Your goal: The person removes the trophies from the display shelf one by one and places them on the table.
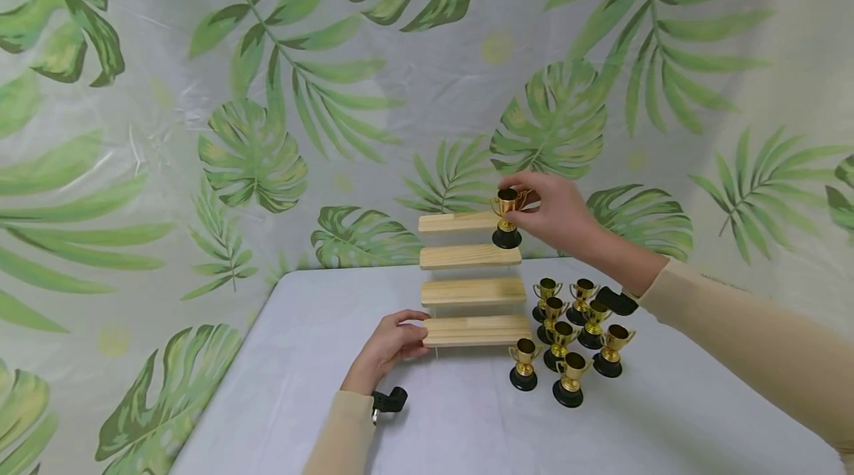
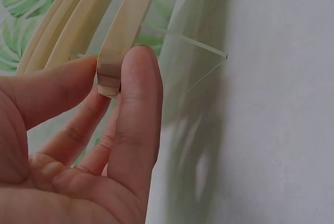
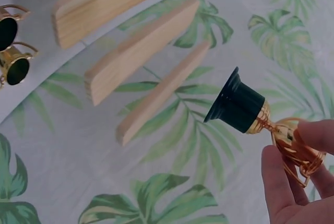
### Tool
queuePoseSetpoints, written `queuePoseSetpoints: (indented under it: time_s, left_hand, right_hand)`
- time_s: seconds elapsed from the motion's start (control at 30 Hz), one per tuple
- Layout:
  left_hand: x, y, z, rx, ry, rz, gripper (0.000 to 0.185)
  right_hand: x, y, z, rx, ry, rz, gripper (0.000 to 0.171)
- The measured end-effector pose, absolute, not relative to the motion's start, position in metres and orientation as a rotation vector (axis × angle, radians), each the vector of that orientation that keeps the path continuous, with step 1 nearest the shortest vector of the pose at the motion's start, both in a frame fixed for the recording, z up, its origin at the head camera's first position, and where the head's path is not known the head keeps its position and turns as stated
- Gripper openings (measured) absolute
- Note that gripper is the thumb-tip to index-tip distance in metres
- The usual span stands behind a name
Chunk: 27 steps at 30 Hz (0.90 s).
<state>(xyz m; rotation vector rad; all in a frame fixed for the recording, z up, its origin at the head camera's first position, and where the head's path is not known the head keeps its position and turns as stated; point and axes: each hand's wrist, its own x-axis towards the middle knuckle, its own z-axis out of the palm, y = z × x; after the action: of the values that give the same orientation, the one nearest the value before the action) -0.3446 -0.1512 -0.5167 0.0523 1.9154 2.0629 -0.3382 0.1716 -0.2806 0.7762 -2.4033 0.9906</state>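
Note:
A small gold trophy cup with a black base is pinched by its cup in my right hand, held upright by the top of a wooden tiered stand. In the right wrist view the trophy's black base points toward the wooden steps, apart from them. My left hand grips the left end of the lowest step. The left wrist view shows thumb and fingers pinching that plank's end. Thin clear supports join the steps.
Several more gold trophies with black bases stand in a cluster to the right of the stand, on a white-covered table. Behind the table hangs a leaf-patterned curtain. Black wrist devices sit at both sleeves.

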Motion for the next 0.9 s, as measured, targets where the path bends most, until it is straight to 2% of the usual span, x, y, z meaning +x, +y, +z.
queuePoseSetpoints:
  time_s: [0.47,0.9]
  left_hand:
    - [-0.342,-0.152,-0.520,0.057,1.918,2.083,0.044]
    - [-0.343,-0.147,-0.519,0.062,1.926,2.100,0.041]
  right_hand:
    - [-0.315,0.211,-0.309,0.713,-2.420,0.986,0.042]
    - [-0.293,0.229,-0.325,0.719,-2.417,1.011,0.043]
